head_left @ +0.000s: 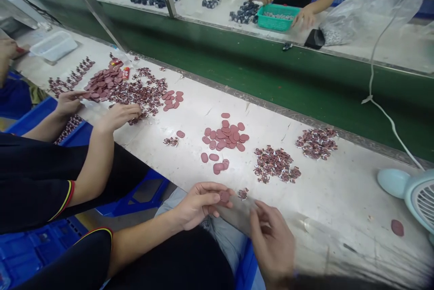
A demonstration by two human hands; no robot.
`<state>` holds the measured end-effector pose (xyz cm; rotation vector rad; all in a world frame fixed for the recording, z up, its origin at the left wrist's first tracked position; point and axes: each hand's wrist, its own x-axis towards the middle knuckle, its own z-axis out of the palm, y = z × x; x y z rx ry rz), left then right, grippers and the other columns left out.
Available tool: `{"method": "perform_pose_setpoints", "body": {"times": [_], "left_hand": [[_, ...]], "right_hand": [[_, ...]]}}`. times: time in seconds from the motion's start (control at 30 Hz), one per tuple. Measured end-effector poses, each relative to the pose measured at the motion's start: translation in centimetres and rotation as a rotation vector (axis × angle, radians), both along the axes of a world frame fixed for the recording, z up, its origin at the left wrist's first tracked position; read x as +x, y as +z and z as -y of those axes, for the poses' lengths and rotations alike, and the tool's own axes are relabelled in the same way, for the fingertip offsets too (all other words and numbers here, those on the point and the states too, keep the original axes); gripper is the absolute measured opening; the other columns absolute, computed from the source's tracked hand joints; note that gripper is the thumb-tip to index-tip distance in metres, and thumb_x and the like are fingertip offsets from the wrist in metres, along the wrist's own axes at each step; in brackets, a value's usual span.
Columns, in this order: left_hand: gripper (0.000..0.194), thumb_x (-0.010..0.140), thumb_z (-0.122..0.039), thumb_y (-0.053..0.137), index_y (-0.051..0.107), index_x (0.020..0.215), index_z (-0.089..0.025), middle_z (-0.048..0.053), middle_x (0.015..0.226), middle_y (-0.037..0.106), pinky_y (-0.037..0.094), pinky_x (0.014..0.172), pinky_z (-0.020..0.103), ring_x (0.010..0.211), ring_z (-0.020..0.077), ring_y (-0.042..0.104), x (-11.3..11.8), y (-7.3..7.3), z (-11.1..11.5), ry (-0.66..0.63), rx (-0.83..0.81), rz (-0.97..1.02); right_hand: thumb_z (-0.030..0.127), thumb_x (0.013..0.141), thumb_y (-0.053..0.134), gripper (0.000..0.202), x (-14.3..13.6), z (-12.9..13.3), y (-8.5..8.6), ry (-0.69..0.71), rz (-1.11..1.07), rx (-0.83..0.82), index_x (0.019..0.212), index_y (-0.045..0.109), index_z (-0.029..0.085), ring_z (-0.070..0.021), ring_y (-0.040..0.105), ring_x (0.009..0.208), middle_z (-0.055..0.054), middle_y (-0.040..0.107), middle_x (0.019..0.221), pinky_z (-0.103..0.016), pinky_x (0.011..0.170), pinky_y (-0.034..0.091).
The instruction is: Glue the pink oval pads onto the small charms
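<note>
My left hand pinches a reddish-brown oval disc between thumb and fingers, above the front edge of the table. My right hand is just to its right, slightly blurred, with thumb and fingers curled together. Whatever is in its fingertips, if anything, is too small to make out. A small cluster of brown-and-white pieces lies on the table between my hands. Farther in is a pile of oval discs, with a heap of small brown-and-white parts to its right.
A second heap of parts lies farther right, near a pale blue fan and a lone disc. At left, a co-worker's hands reach into another heap. Beyond the green strip, a person handles a green basket.
</note>
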<state>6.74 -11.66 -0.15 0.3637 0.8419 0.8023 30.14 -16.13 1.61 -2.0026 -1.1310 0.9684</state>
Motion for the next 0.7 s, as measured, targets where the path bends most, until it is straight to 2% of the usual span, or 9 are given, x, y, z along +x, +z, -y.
{"method": "perform_pose_setpoints", "body": {"times": [0.07,0.17,0.23,0.3,0.4,0.5,0.57,0.7], "left_hand": [[0.037,0.083,-0.041,0.112,0.097,0.112,-0.025,0.012,0.132,0.096,0.058,0.060,0.018,0.103,0.0247,0.094,-0.5,0.6,-0.4,0.039,-0.001,-0.013],[0.042,0.079,-0.043,0.115,0.098,0.109,-0.021,0.017,0.133,0.095,0.061,0.059,0.017,0.102,0.0262,0.094,-0.6,1.2,-0.7,0.069,-0.018,-0.027],[0.046,0.075,-0.046,0.118,0.099,0.107,-0.020,0.018,0.133,0.095,0.062,0.059,0.016,0.103,0.0264,0.095,-0.3,1.4,-0.7,0.074,-0.035,-0.025],[0.048,0.071,-0.047,0.120,0.100,0.106,-0.022,0.017,0.129,0.096,0.063,0.060,0.015,0.104,0.0262,0.095,0.0,1.5,-0.5,0.077,-0.053,-0.020],[0.049,0.067,-0.048,0.122,0.100,0.103,-0.023,0.016,0.121,0.097,0.063,0.061,0.016,0.103,0.0262,0.095,0.6,1.7,-0.2,0.055,-0.081,-0.028],[0.050,0.065,-0.049,0.123,0.100,0.101,-0.023,0.017,0.117,0.097,0.064,0.064,0.019,0.102,0.0277,0.095,1.3,1.4,0.5,-0.016,-0.105,-0.020],[0.050,0.063,-0.048,0.124,0.101,0.100,-0.024,0.017,0.115,0.097,0.066,0.067,0.022,0.102,0.0283,0.095,1.9,1.1,1.2,-0.054,-0.106,-0.010],[0.047,0.065,-0.049,0.123,0.101,0.099,-0.026,0.015,0.112,0.098,0.068,0.070,0.026,0.091,0.0244,0.092,2.7,0.2,2.6,-0.119,-0.063,0.006]], "right_hand": [[0.079,0.086,0.076,0.059,-1.1,-1.5,-0.2,0.022,0.053,-0.023,0.111,0.089,0.027,-0.0296,0.076,0.076,-0.008,0.084,0.097,-0.052,0.083,0.068],[0.074,0.085,0.068,0.052,-2.4,-3.5,-0.3,0.043,0.112,-0.056,0.099,0.083,0.026,-0.0382,0.080,0.093,-0.015,0.085,0.104,-0.061,0.094,0.066],[0.068,0.083,0.065,0.042,-2.7,-4.2,-0.2,0.070,0.124,-0.071,0.091,0.078,0.028,-0.0428,0.081,0.101,-0.017,0.084,0.103,-0.065,0.097,0.064],[0.065,0.082,0.067,0.037,-2.3,-4.2,0.0,0.104,0.084,-0.086,0.087,0.076,0.030,-0.0413,0.081,0.095,-0.014,0.085,0.095,-0.064,0.094,0.065],[0.074,0.085,0.075,0.046,-1.1,-2.4,0.3,0.080,-0.077,-0.125,0.093,0.083,0.029,-0.0345,0.086,0.084,-0.009,0.091,0.089,-0.054,0.083,0.072],[0.076,0.074,0.097,0.055,-0.7,0.9,1.1,-0.175,-0.380,-0.100,0.106,0.093,0.032,-0.0311,0.093,0.092,-0.007,0.098,0.100,-0.043,0.080,0.079],[0.068,0.068,0.107,0.048,-1.5,3.1,1.9,-0.328,-0.535,-0.041,0.102,0.098,0.036,-0.0277,0.093,0.090,-0.005,0.098,0.101,-0.037,0.077,0.080],[0.066,0.075,0.105,0.031,-4.2,5.2,3.6,-0.365,-0.572,0.035,0.096,0.100,0.044,-0.0233,0.091,0.081,-0.001,0.098,0.102,-0.032,0.071,0.078]]}}
